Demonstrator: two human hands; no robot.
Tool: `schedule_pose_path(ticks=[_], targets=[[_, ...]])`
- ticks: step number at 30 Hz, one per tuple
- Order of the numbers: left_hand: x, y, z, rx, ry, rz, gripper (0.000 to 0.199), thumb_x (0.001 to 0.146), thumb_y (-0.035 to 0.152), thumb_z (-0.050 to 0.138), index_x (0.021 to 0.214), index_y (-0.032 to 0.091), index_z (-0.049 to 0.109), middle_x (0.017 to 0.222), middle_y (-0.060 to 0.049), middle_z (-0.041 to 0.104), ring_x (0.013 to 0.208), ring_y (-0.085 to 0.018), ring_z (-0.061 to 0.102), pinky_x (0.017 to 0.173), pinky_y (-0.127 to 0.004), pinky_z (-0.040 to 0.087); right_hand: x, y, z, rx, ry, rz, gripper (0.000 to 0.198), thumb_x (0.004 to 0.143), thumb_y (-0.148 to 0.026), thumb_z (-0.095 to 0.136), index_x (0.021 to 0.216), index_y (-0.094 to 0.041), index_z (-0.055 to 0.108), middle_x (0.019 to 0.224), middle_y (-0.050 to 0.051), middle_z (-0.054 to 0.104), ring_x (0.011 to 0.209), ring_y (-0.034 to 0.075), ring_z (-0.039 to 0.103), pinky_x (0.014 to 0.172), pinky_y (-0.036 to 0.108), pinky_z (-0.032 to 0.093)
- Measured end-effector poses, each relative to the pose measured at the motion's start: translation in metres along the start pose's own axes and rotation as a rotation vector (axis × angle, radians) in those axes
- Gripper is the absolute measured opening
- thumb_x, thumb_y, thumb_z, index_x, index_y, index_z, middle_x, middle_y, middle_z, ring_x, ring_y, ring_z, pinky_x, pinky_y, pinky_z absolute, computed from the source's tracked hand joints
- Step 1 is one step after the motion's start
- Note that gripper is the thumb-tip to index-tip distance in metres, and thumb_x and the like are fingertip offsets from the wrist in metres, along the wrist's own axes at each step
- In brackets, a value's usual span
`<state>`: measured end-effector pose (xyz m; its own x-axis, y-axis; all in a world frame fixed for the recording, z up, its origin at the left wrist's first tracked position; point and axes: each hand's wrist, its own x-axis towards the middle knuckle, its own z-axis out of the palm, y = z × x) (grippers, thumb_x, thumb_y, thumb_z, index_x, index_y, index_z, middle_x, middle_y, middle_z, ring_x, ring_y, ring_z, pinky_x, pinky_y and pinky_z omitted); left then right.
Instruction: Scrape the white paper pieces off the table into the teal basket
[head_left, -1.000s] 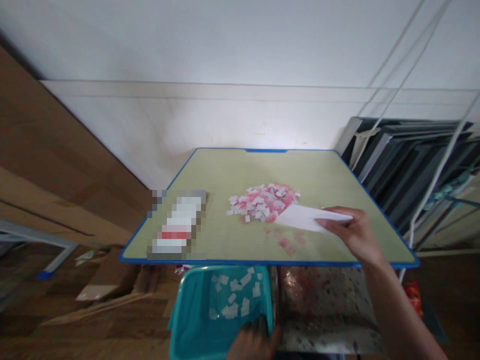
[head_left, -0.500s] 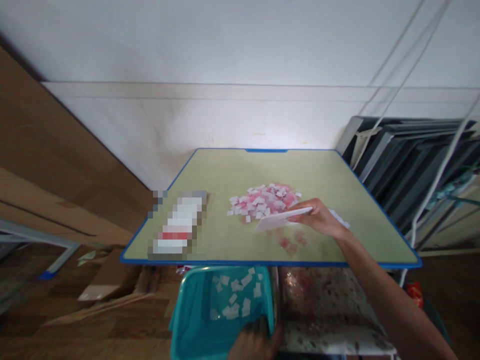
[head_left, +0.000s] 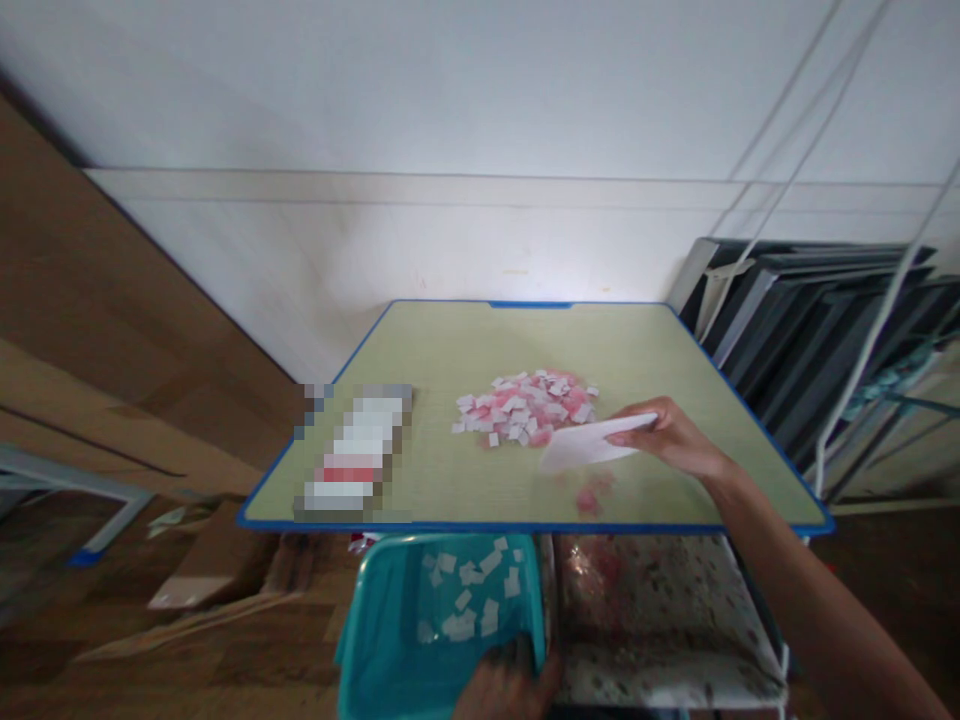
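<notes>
My right hand (head_left: 667, 435) pinches a thin white card (head_left: 589, 445) by its right end, tilted just above the table. Close beyond the card lies a loose pile of small white and pink squares (head_left: 525, 405), heaped on the tabletop. A few pink pieces (head_left: 592, 495) lie apart, nearer the front edge. At the bottom, my left hand (head_left: 506, 685) is closed over the right rim of a teal plastic bin (head_left: 390, 640), with the fingers inside and the thumb outside. Small white pieces (head_left: 461, 625) are scattered on the bin's floor.
The pale green table (head_left: 442, 335) has a blue edge and stands against a white wall. A blurred-out white and red item (head_left: 352, 450) lies at its left. Dark flat panels (head_left: 817, 320) lean at the right. Cardboard (head_left: 112, 300) stands left. A speckled surface (head_left: 667, 620) lies beside the bin.
My right hand and the white card have moved right, away from the pile. The pink pieces at the front have bunched closer together. My left hand stays at the bin rim.
</notes>
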<state>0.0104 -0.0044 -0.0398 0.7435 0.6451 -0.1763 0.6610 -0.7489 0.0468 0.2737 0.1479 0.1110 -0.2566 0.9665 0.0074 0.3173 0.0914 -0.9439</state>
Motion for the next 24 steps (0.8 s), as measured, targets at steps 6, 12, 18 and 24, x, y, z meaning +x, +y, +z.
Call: schedule_pose_path(ticks=[6, 12, 18, 24], targets=[[0.000, -0.001, 0.004, -0.003, 0.023, 0.009, 0.054, 0.077, 0.011, 0.052, 0.126, 0.024, 0.034, 0.085, -0.009, 0.061, 0.065, -0.019, 0.058, 0.055, -0.026, 0.042, 0.015, 0.002, 0.012, 0.069, 0.051, 0.025, 0.034, 0.057, -0.037, 0.069, 0.080, -0.012, 0.069, 0.056, -0.001, 0.063, 0.046, 0.008, 0.050, 0.042, 0.020, 0.036], [0.001, 0.000, 0.004, -0.005, 0.038, 0.007, 0.053, 0.076, 0.013, 0.054, 0.125, 0.024, 0.036, 0.084, -0.009, 0.061, 0.064, -0.021, 0.058, 0.053, -0.027, 0.043, 0.025, 0.011, 0.015, 0.102, 0.034, 0.077, 0.041, 0.056, -0.038, 0.070, 0.085, -0.009, 0.067, 0.057, 0.001, 0.063, 0.046, 0.010, 0.051, 0.043, 0.021, 0.037], [0.000, 0.001, 0.002, 0.011, -0.008, 0.016, 0.049, 0.077, 0.010, 0.051, 0.122, 0.023, 0.039, 0.086, -0.011, 0.061, 0.065, -0.021, 0.058, 0.054, -0.028, 0.043, 0.014, 0.005, 0.008, 0.094, 0.007, 0.118, 0.033, 0.055, -0.036, 0.071, 0.072, -0.009, 0.066, 0.050, -0.002, 0.058, 0.043, 0.007, 0.046, 0.040, 0.019, 0.033], [0.001, 0.002, -0.005, -0.017, -0.033, -0.007, 0.054, 0.075, 0.007, 0.050, 0.124, 0.024, 0.036, 0.086, -0.009, 0.061, 0.066, -0.020, 0.058, 0.056, -0.027, 0.043, -0.005, 0.003, 0.005, 0.081, 0.018, 0.145, 0.030, 0.056, -0.037, 0.070, 0.067, -0.010, 0.064, 0.048, -0.002, 0.056, 0.042, 0.007, 0.045, 0.039, 0.019, 0.031]])
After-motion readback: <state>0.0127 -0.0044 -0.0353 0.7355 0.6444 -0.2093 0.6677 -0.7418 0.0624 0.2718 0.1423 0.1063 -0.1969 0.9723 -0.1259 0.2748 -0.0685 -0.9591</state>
